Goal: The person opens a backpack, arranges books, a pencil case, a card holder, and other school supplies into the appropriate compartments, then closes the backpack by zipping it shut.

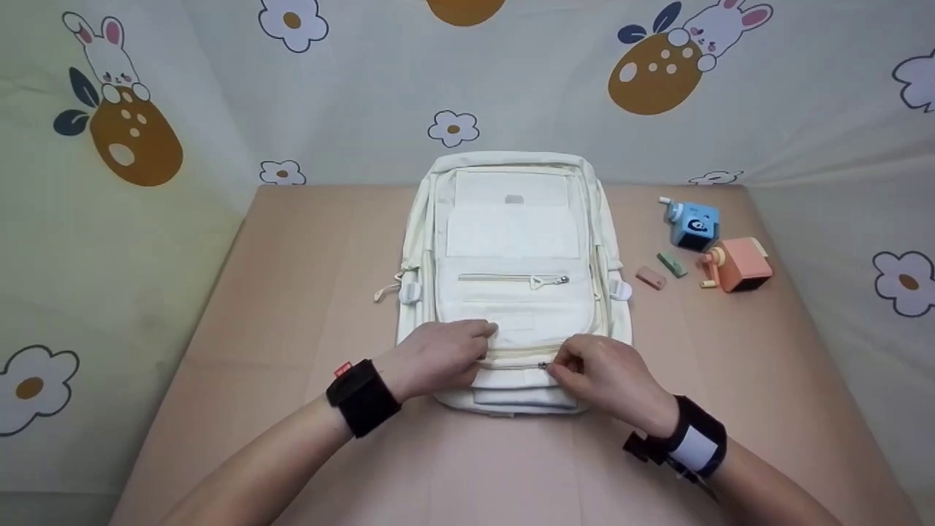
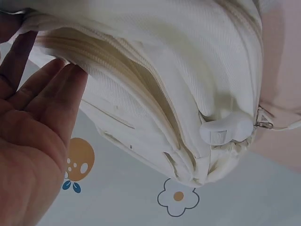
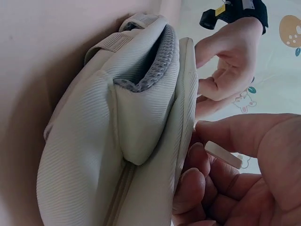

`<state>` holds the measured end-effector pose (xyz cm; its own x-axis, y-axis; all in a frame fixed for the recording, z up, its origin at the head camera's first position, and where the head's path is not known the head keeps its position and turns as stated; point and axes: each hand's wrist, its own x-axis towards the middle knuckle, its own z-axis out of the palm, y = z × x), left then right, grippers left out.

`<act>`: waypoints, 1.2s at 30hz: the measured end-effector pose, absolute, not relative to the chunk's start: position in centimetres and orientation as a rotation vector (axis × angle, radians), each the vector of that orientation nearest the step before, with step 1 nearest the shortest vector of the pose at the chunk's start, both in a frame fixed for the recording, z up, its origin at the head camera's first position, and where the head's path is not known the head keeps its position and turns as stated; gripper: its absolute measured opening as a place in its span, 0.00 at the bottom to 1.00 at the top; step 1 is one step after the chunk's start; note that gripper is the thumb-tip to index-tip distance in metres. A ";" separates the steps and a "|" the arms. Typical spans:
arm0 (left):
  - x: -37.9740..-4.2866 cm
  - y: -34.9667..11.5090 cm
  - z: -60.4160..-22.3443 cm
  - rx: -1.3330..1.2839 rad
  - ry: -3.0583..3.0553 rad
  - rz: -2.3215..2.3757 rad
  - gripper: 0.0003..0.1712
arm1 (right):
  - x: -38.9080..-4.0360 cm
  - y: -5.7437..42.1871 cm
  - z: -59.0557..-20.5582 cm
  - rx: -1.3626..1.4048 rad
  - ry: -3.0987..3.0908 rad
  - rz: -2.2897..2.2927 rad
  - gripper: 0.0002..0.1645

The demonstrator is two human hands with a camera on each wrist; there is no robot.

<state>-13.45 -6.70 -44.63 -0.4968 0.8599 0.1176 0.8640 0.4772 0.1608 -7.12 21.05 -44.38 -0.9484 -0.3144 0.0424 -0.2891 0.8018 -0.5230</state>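
A cream-white backpack (image 1: pixel 514 234) lies front side up on the table, its bottom end toward me. My right hand (image 1: pixel 610 372) pinches the zipper pull (image 3: pixel 223 154) of the lower front pocket between thumb and fingers. The metal slider (image 1: pixel 543 365) shows at the right end of that pocket's zipper line. My left hand (image 1: pixel 445 354) lies across the left part of the same pocket, gripping the fabric near the zipper with its fingertips. In the left wrist view, an unzipped compartment (image 2: pixel 155 94) gapes along the side of the backpack, beyond the left fingers.
Right of the backpack stand a blue pencil sharpener (image 1: pixel 694 225) and a pink pencil sharpener (image 1: pixel 741 264), both with cranks. Beside them lie a green eraser-like block (image 1: pixel 672 264) and a pink one (image 1: pixel 650 277). A patterned cloth (image 1: pixel 365 109) hangs around the table (image 1: pixel 307 292).
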 end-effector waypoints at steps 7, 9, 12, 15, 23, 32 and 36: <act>-14.0 -6.9 -44.8 -1.505 -2.800 -0.420 0.05 | -7.3 19.8 -44.3 -0.524 2.912 -0.873 0.09; -14.1 -6.9 -44.8 -1.513 -2.791 -0.423 0.04 | -7.4 19.2 -44.2 -0.565 2.925 -0.876 0.08; -14.2 -6.9 -45.0 -1.521 -2.758 -0.427 0.05 | -7.6 18.1 -44.3 -0.653 2.945 -0.874 0.07; -14.2 -6.8 -45.1 -1.527 -2.739 -0.438 0.06 | -7.9 17.1 -44.3 -0.724 2.963 -0.852 0.06; -14.1 -7.3 -44.9 -1.566 -2.725 -0.414 0.03 | -8.1 16.5 -44.6 -0.772 3.018 -0.827 0.05; -14.4 -10.5 -45.2 -1.560 -2.687 -0.296 0.07 | -8.1 17.0 -44.7 -0.770 3.001 -0.865 0.06; -14.6 -11.0 -45.4 -1.579 -2.660 -0.297 0.07 | -8.1 16.9 -44.7 -0.755 2.979 -0.870 0.06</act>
<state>-14.55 -11.02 -45.43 -0.4834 0.8663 0.1262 0.8728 0.4657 0.1460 -8.15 16.95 -44.66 -0.8869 -0.4264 0.1775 -0.4549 0.7400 -0.4954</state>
